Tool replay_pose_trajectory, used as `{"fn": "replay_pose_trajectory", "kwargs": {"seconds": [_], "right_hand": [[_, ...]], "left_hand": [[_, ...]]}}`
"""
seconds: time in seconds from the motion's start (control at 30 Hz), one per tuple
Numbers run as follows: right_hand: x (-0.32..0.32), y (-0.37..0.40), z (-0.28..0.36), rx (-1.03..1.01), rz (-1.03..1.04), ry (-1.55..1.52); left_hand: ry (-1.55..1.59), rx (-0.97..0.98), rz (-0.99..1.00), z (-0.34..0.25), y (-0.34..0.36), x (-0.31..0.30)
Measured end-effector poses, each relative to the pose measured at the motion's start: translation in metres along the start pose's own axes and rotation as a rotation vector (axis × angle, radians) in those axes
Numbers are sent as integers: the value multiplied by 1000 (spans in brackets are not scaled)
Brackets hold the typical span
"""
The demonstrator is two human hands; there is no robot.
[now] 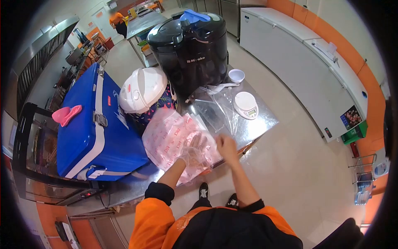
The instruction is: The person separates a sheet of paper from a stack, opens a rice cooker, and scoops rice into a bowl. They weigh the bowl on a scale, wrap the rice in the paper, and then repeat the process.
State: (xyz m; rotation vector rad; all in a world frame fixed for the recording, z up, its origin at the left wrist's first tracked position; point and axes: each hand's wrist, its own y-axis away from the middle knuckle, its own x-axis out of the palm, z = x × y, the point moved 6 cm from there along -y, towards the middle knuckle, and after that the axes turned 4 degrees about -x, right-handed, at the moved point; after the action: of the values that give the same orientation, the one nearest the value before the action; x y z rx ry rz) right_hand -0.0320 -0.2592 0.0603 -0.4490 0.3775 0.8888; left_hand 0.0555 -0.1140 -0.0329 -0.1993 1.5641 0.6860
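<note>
My left hand (191, 152) wears a loose clear plastic glove and lies over pink printed wrapping paper (166, 135), with its fingers stretched out. Just to its right is my right hand (226, 147), bare and with its fingers curled closed; whatever may be in them is hidden. The pink paper covers the near edge of the steel table (263, 120). Beyond my hands lies a clear plastic bag (215, 108), touching a white-handled utensil (225, 87). A white digital kitchen scale (246, 104) stands to the right of the bag.
A big black rice cooker (190, 62) carries blue scoops (192, 16). Left of it stand a white-lidded patterned rice cooker (145, 91) and a blue cooler box (99, 128) topped by a pink scoop (66, 115). A small bowl (236, 75) is near the scale. Another person (118, 23) stands far back.
</note>
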Motion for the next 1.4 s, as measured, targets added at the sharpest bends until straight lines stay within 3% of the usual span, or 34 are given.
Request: {"fn": "replay_pose_trajectory", "kwargs": {"seconds": [0.07, 0.17, 0.2, 0.33, 0.43, 0.47, 0.57, 0.6, 0.63, 0.67, 0.77, 0.8, 0.87, 0.93, 1.1, 1.17, 1.23, 1.3, 1.4], "right_hand": [[-18, -28, 25, -123, 184, 149], [-5, -27, 18, -94, 330, 250], [1, -24, 12, -140, 295, 207], [-9, -4, 9, 71, 71, 80], [-43, 15, 43, -167, -334, 226], [-43, 19, 63, -294, -329, 159], [-6, 43, 93, -456, 155, -133], [16, 45, 69, -406, 354, -127], [25, 46, 39, -387, 293, -28], [33, 47, 8, -371, 228, 73], [23, 49, -40, -221, 109, 241], [17, 50, -46, -152, 79, 275], [17, 51, -57, -29, 174, 220], [12, 52, -55, 22, 195, 227], [18, 65, -40, -13, 165, 341], [22, 73, -36, -110, 110, 318], [24, 76, -30, -168, 78, 294], [21, 75, -25, -188, 74, 270], [16, 70, -27, -173, 166, 234]], "left_hand": [[80, -19, 33, -7, 10, -9], [74, -29, 33, -5, 3, -13], [81, -25, 57, -9, 9, -24], [52, -36, 99, -15, 18, -46], [97, 37, -45, -13, 21, -43], [116, 37, -60, -11, 22, -41], [151, 41, -118, -16, 31, -33], [142, 50, -151, -19, 41, -26], [132, 60, -184, -22, 50, -20], [59, -53, -160, -27, 54, -18], [214, -1, -316, -22, 81, 10], [500, 0, -246, -18, 81, 18], [944, 68, -364, -11, 82, 33], [1084, 94, -428, -13, 82, 37], [489, 14, -346, -23, 89, 25], [1347, 44, -354, -21, 87, 35], [1286, 47, -358, -20, 92, 22], [309, 29, -362, -27, 98, -1], [304, 14, -283, -29, 93, -4]]}}
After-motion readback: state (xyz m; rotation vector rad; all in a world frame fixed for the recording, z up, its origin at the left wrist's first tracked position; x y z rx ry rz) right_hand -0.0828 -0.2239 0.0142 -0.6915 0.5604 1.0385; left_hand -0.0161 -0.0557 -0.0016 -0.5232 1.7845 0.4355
